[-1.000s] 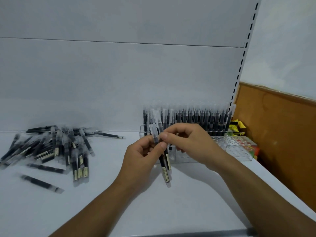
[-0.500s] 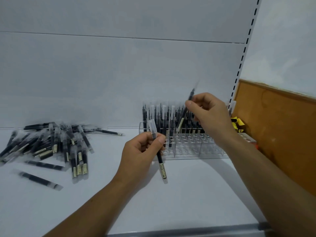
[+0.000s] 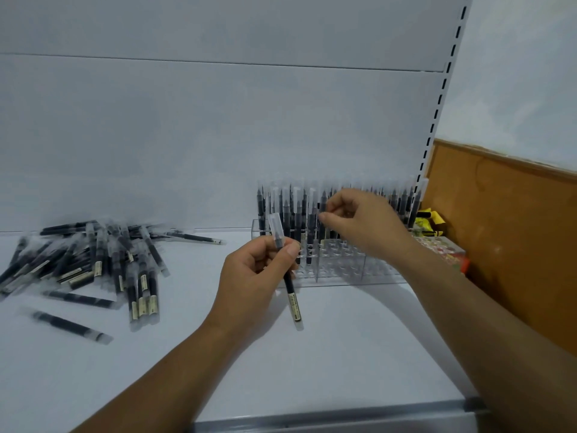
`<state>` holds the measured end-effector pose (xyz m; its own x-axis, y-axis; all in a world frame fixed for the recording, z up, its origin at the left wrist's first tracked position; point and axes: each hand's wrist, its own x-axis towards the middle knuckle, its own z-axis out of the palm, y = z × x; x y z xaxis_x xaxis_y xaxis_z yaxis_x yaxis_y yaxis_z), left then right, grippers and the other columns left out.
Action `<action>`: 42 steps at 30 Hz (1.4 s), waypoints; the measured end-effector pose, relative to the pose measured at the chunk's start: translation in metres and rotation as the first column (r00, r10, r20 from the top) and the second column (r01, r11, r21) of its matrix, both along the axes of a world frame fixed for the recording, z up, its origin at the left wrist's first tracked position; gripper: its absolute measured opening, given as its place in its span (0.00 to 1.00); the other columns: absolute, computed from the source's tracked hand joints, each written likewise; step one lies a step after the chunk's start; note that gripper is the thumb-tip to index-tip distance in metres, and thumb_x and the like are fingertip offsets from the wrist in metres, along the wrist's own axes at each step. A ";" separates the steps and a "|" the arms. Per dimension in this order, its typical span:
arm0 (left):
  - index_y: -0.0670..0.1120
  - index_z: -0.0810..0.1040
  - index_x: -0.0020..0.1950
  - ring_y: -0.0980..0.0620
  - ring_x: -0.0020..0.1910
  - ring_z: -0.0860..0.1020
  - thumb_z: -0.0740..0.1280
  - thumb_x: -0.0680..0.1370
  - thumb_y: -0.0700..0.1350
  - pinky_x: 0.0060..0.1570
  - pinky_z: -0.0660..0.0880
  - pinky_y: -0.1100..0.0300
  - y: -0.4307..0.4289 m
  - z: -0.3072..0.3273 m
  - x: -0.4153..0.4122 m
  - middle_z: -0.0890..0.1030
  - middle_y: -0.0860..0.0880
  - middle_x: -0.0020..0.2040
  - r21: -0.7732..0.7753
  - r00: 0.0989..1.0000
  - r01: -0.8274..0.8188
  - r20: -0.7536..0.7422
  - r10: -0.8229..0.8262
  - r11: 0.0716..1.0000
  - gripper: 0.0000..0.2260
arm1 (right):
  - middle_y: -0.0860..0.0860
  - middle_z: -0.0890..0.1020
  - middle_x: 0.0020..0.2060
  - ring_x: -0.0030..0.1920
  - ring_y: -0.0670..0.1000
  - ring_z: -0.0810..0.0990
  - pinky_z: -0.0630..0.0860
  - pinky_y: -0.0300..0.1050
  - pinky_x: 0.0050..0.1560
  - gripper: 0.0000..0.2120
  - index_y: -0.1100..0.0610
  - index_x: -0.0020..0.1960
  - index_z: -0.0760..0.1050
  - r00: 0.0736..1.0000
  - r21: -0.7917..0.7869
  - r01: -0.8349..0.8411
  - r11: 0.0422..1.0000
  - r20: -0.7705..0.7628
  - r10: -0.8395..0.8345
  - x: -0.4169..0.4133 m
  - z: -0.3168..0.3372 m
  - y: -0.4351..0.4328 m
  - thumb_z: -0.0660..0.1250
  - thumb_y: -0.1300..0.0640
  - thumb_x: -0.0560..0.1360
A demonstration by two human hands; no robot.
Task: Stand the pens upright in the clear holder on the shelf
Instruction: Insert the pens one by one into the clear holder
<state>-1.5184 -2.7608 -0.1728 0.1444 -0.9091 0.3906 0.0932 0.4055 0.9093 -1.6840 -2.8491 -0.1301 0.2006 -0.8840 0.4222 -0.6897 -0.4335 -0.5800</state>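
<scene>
Half a second on, our right hand [image 3: 359,225] has come down from its raised spot above the rack to the level of the standing row. The upright pen [image 3: 321,203] it carried at a slant now stands nearly straight among the others. Our left hand [image 3: 259,276] has hardly shifted.

From the head camera, we see the right thumb and forefinger pinched closely on the upright pen at the left-centre of the clear holder [image 3: 374,270]. Whether its lower end has seated in a hole we cannot tell, as the hand covers it.

The left hand is curled round a spare pen [image 3: 292,295] in front of the holder's left end, thumb pressed to the barrel. The pen's clear cap points up and its labelled end hangs down above the white shelf [image 3: 343,364].

A row of standing pens [image 3: 260,207] fills the back of the holder from end to end, with a few more one row forward on the left. The front holes show clear.

Well to the left lies a loose pile of pens [image 3: 93,260], flat and crossing one another. A single stray pen [image 3: 71,326] rests apart, nearer the shelf edge.

Beyond the holder's right end we make out yellow packets [image 3: 432,218] against a brown board [image 3: 515,239].
</scene>
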 end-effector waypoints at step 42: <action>0.52 0.71 0.70 0.58 0.58 0.74 0.71 0.73 0.56 0.54 0.67 0.66 -0.038 -0.026 0.020 0.75 0.58 0.60 0.204 0.915 -0.238 0.376 0.148 0.950 0.26 | 0.52 0.83 0.44 0.47 0.55 0.83 0.81 0.52 0.52 0.04 0.53 0.51 0.76 0.951 -0.056 -0.018 0.998 0.308 0.035 -0.014 -0.001 0.001 0.69 0.55 0.77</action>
<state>-1.4980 -2.7985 -0.1989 0.2203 -0.9500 0.2214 -0.3087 0.1474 0.9397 -1.6975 -2.8485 -0.1309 0.0762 -0.8554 0.5124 -0.4686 -0.4843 -0.7388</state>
